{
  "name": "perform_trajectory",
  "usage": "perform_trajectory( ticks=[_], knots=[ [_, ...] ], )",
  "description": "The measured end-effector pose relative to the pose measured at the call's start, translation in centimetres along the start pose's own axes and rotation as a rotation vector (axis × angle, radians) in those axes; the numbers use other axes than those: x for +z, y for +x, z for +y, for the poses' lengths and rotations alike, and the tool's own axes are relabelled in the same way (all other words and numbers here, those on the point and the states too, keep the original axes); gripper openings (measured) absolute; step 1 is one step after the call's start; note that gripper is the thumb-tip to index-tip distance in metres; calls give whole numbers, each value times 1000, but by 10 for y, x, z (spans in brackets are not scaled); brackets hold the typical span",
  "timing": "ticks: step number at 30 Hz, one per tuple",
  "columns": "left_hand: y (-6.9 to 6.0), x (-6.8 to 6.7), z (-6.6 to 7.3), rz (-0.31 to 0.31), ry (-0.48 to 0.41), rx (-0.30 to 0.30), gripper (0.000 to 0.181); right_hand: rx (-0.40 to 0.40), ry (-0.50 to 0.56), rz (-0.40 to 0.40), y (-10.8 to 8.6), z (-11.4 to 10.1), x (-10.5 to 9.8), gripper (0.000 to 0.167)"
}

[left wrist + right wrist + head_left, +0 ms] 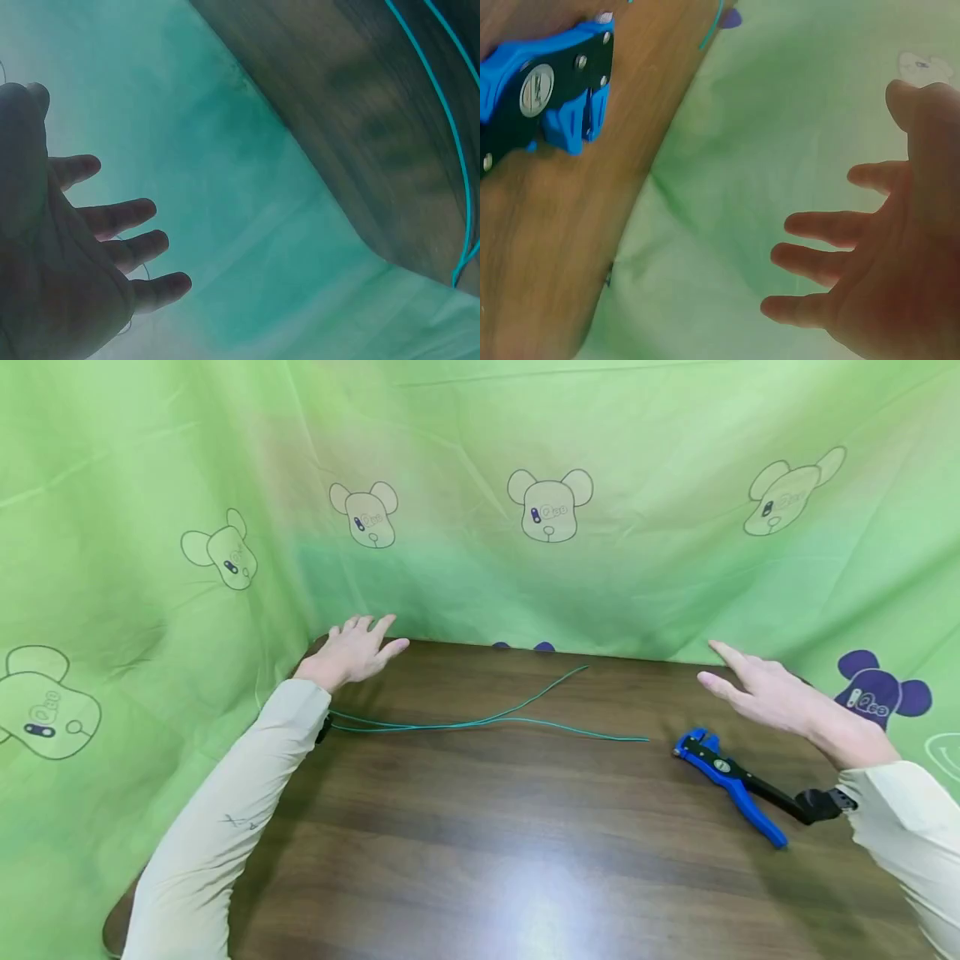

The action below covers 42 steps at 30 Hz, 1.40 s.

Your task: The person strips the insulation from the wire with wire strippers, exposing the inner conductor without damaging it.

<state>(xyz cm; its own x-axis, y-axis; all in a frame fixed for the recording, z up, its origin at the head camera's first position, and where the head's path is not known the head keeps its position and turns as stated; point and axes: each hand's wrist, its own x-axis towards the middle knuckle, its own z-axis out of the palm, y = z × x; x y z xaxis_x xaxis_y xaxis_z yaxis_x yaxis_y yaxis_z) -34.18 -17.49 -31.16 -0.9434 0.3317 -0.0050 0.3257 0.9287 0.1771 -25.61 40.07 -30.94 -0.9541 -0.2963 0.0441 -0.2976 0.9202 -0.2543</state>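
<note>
My left hand (348,653) is held up over the table's far left corner, fingers spread and holding nothing; the left wrist view shows the same hand (75,255) with its palm bare. Thin teal wires (457,725) lie across the table, parting into two ends on the right, their left part hidden by my sleeve. My right hand (780,697) hovers above the blue and black wire stripper (723,766), not touching it. In the right wrist view that hand (885,262) has its fingers apart, with the stripper (562,86) lying on the table at the left.
The brown wooden table (450,827) has a rounded corner at the left. A green curtain (465,577) printed with bear heads hangs along its far edge and left side. Each wrist wears a black strap, the right one with a dark camera (817,806).
</note>
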Motion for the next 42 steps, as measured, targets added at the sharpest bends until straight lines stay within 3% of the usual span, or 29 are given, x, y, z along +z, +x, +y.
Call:
perform_trajectory(
  ticks=[12, 20, 32, 42],
  knots=[
    [11, 18, 20, 11, -32, 42, 75, 64, 92, -18, -4, -5, 9, 76],
    [19, 33, 40, -17, -36, 79, 74, 102, 104, 28, -16, -5, 16, 76],
    [23, 50, 58, 12, -97, 126, 75, 140, 127, 31, -39, -3, 30, 76],
    [27, 55, 74, 21, -119, 159, 72, 119, 135, 96, -51, 3, 44, 61]
  ],
)
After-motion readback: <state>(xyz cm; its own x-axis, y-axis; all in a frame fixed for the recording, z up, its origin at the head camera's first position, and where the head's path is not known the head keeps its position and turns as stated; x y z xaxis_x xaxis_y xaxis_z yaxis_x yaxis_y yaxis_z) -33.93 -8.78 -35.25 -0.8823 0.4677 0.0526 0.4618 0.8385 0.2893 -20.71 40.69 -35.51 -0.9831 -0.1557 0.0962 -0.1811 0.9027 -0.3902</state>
